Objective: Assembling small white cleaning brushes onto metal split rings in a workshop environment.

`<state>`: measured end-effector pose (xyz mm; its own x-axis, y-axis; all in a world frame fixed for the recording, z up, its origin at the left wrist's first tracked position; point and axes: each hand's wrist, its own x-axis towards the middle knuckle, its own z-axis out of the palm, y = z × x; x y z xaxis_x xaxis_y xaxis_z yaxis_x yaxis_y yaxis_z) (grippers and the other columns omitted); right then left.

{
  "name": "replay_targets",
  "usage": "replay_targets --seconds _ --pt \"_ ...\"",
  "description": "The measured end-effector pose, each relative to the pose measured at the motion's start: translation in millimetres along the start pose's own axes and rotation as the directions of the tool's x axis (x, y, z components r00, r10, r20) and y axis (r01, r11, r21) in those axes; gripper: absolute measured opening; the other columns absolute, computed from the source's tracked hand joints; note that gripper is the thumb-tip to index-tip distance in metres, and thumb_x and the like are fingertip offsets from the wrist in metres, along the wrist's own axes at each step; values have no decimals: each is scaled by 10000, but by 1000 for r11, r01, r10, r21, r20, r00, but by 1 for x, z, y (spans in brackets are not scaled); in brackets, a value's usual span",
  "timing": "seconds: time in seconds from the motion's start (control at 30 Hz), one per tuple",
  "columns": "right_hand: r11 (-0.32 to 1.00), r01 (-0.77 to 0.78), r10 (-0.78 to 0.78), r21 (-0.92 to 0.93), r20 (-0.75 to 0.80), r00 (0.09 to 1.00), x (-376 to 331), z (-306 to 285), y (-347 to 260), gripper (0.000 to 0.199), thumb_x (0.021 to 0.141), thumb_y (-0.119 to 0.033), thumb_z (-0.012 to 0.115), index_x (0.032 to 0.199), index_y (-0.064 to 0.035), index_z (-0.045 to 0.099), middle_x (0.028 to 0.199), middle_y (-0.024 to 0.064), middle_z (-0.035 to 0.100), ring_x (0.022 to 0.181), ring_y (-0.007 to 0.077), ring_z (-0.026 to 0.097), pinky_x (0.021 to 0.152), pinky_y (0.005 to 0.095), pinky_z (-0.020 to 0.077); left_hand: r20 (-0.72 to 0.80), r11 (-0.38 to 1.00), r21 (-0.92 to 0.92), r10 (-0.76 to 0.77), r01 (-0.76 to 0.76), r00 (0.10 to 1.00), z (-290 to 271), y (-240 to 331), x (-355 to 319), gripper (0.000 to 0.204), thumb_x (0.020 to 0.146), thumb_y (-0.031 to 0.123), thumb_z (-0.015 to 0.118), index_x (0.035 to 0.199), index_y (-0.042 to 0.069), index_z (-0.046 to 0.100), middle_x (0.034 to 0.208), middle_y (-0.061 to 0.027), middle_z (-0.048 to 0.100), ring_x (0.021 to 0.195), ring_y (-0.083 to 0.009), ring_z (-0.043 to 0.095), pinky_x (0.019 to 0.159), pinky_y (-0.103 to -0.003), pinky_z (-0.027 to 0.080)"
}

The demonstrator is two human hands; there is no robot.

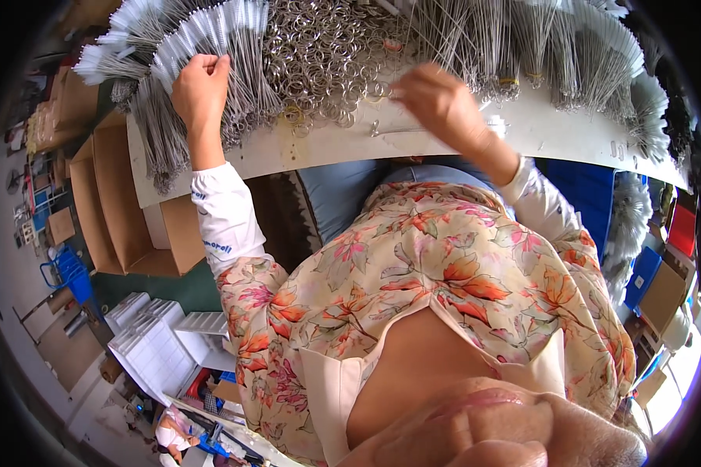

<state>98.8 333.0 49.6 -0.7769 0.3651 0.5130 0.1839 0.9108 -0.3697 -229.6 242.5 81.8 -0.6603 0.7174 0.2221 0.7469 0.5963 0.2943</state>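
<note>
Left hand (201, 87) rests on a bundle of thin wire brushes (202, 47) at the desk's (319, 148) far left, fingers curled shut around several stems. Right hand (436, 101) hovers blurred beside the heap of metal rings (319, 54); its fingers' state cannot be told.

White table (537, 132) bears wire brushes (210, 47) and metal rings (319, 54).

Brushes (210, 47): thin wire stems, white bristles, bundled at your 11 o'clock.
Rings (319, 54): loose metal heap, 12 o'clock.
</note>
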Motion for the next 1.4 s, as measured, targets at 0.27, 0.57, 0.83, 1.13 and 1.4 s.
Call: replay_targets --seconds 0.27,0.57,0.83,1.13,1.4 --pt "851 -332 389 -408 64 919 86 -42 54 173 789 -171 578 891 -33 599 845 147 592 721 336 602 612 418 499 -40 990 -137 -29 23 999 1 -3 -1 216 799 328 620 839 124 679 767 -74 673 736 -284 643 660 -360 488" --pt "703 -521 634 -485 94 768 98 -40 85 341 737 -370 574 917 -94 661 922 131 663 877 334 626 750 421 493 148 653 -734 -114 186 982 -3 2 -14 197 819 152 662 879 -31 621 745 -62 637 641 -114 633 531 -262 559" --pt "746 -467 624 476 -255 738 97 -56 98 245 872 -226 572 984 -18 635 777 74 668 687 150 640 696 268 524 253 -129 -953 159 275 954 -19 -24 -23 89 884 63 494 883 -10 546 979 -238 612 962 -354 618 896 -485 491" --pt "688 -103 690 718 -605 397 44 -176 105 125 875 -181 545 937 -74 568 685 25 545 607 165 589 524 303 481 67 993 117 -44 36 997 0 -205 28 316 790 327 648 892 28 649 895 -140 662 818 -295 618 751 -373 467" --pt "649 -752 556 -119 -601 574 -62 -188 176 143 741 -175 661 803 -46 677 568 65 575 530 157 531 509 319 419 22 981 -108 -159 161 987 15 -212 33 265 850 234 601 845 -27 646 745 -111 679 654 -199 621 638 -319 472"
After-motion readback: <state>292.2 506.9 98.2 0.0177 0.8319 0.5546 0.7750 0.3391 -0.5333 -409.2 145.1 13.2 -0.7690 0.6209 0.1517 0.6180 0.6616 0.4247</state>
